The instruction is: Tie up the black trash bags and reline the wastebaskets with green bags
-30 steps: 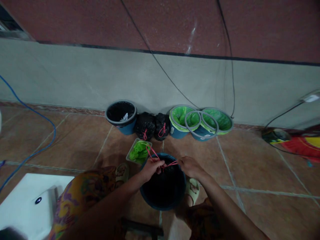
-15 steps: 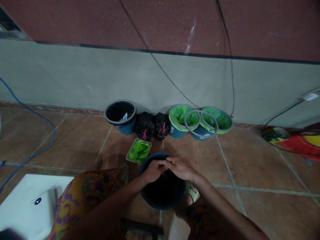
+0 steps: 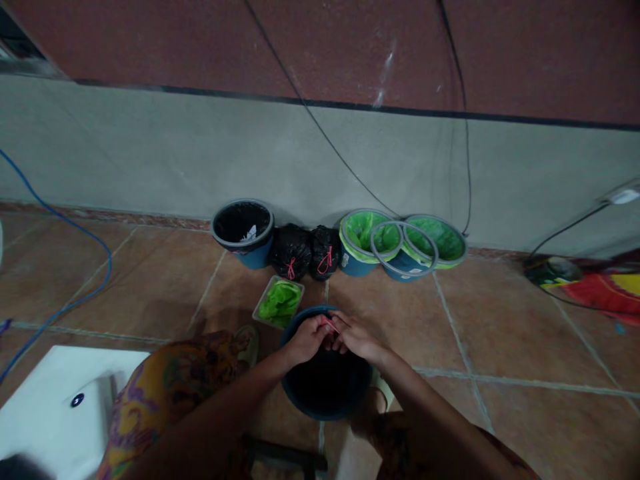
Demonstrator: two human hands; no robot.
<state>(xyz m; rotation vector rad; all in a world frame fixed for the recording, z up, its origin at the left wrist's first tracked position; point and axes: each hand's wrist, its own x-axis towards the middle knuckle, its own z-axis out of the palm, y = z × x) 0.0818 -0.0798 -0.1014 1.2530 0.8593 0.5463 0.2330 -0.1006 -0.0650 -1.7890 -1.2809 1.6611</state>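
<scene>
Over the far rim of a dark blue bucket (image 3: 325, 415), my two hands meet with their fingertips close together. A short length of pink drawstring (image 3: 331, 325) shows between them. My left hand (image 3: 309, 340) pinches it from the left, and my right hand (image 3: 356, 335) has fingers closed on it from the right. The bucket stands on the floor between my feet, and its inside is too dark to make out. Just beyond its left side sits a small tray (image 3: 256, 315) of bright green plastic bags (image 3: 280, 301).
Along the wall stand a black-lined bin (image 3: 257, 257), two tied black bags (image 3: 290, 248) with pink ties, and green-lined bins (image 3: 357, 265) with a loose grey ring (image 3: 434, 247). A white object (image 3: 50, 393) lies left; a blue cable (image 3: 85, 230) crosses the floor.
My hands have shifted slightly, and the pink drawstring now shows between the fingers. My right fingers have curled down more. The view has moved a little; the bins stay put.
</scene>
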